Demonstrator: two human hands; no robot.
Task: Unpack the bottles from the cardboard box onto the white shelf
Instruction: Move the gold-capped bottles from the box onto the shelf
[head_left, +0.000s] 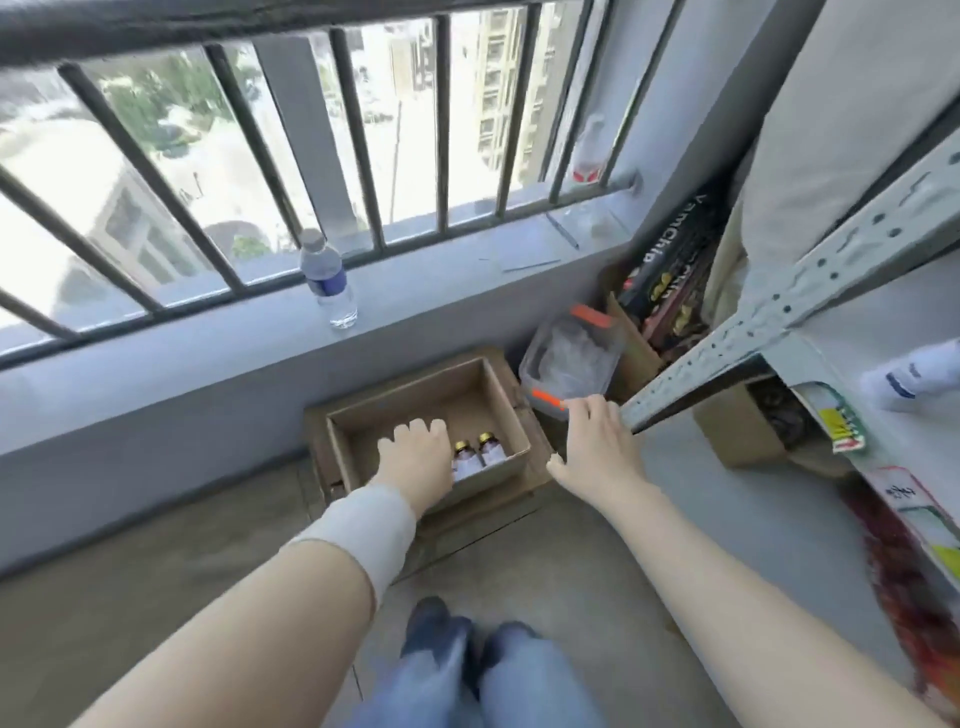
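Observation:
An open cardboard box (498, 400) stands on the floor under the window ledge. Two small dark bottles with gold caps (478, 453) stand in its near right corner. My left hand (415, 457) reaches down into the box just left of those bottles, fingers curled downward; whether it holds anything is hidden. My right hand (597, 452) hovers right of the box, fingers extended toward the corner of the white metal shelf (727, 353). A white bottle (914, 374) lies on the shelf at the right.
A clear water bottle (330, 280) stands on the grey ledge before the window bars. A clear plastic tub with orange clips (571, 358) sits right of the box. Cartons and packets crowd the space under the shelf. My legs are at the bottom.

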